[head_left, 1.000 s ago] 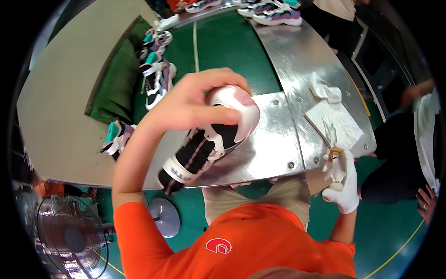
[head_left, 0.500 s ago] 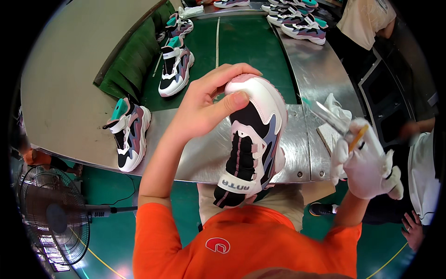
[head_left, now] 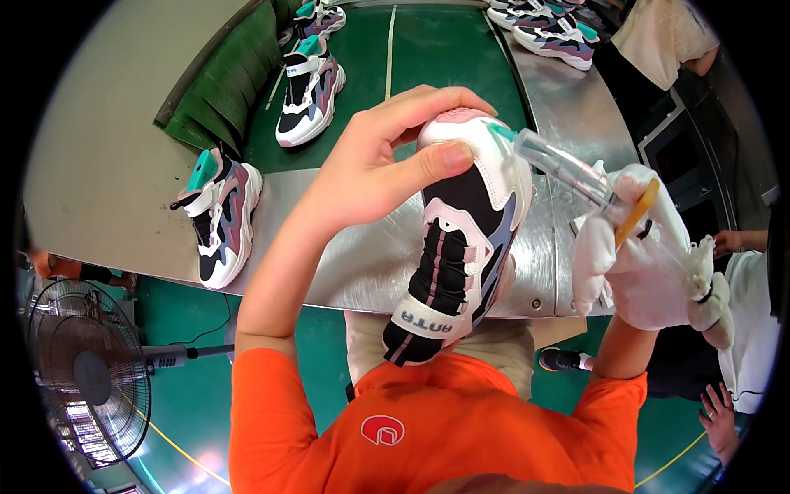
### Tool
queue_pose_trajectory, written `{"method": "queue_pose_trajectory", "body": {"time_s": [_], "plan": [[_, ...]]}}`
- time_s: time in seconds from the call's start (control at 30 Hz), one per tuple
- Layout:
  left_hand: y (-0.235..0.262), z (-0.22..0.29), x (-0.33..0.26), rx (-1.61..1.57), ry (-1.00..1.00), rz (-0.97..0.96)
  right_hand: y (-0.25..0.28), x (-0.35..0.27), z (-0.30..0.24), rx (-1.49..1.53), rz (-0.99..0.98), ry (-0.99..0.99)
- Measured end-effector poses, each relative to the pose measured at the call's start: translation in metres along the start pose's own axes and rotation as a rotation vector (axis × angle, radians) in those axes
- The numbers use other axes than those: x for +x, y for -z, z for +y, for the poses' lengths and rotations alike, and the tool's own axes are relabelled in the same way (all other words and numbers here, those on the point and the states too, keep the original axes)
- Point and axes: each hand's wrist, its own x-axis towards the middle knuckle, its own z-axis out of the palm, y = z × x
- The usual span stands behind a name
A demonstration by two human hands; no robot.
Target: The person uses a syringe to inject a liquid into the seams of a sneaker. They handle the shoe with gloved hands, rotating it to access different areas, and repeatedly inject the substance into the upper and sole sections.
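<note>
My bare left hand (head_left: 362, 169) is closed round the toe of a white, black and pink sneaker (head_left: 473, 193). Its thumb presses on the upper, and the strap end hangs toward my body. My right hand (head_left: 646, 267), in a white glove, grips a clear syringe (head_left: 568, 171) with a green tip. That tip is at the white toe edge of the sneaker; whether it touches I cannot tell. An orange-yellow piece (head_left: 637, 216) shows at the syringe's rear end, by my gloved fingers.
Similar sneakers stand on the green belt (head_left: 448, 58), such as one sneaker (head_left: 311, 95); another sneaker (head_left: 226, 222) sits at the left edge. More sneakers (head_left: 553, 39) line the metal rail. A fan (head_left: 92, 379) is at lower left. A person's hand (head_left: 721, 420) shows at right.
The syringe in my right hand has moved left, bringing its green tip to the toe edge. My left hand has shifted the sneaker slightly right and up.
</note>
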Motion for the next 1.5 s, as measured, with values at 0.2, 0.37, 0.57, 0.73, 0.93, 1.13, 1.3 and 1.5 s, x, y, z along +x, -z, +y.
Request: {"method": "queue_pose_trajectory", "body": {"time_s": [0.2, 0.37, 0.57, 0.73, 0.93, 1.13, 1.3, 1.5], "plan": [[0.002, -0.004, -0.006, 0.021, -0.003, 0.031, 0.002, 0.011, -0.01, -0.15, -0.006, -0.148], [0.01, -0.016, -0.02, -0.077, 0.024, 0.128, 0.007, 0.009, 0.011, -0.243, 0.15, -0.164], [-0.01, -0.033, -0.025, -0.091, 0.001, 0.241, 0.05, -0.021, 0.015, -0.586, 0.083, -0.097], [-0.013, -0.044, -0.042, -0.119, 0.068, 0.355, 0.058, -0.021, 0.038, -0.113, 0.123, -0.224], [-0.015, -0.044, -0.04, -0.153, 0.031, 0.356, 0.052, 0.011, 0.039, 0.08, -0.034, 0.014], [-0.011, -0.039, -0.035, -0.273, -0.006, 0.275, 0.034, 0.03, 0.038, -0.186, 0.141, 0.178], [-0.003, -0.028, -0.038, -0.313, 0.0, 0.219, 0.002, 0.051, 0.035, -0.378, 0.289, 0.221], [-0.011, -0.01, -0.021, -0.398, 0.089, 0.178, -0.032, 0.09, 0.023, -0.823, 0.305, 0.341]]}}
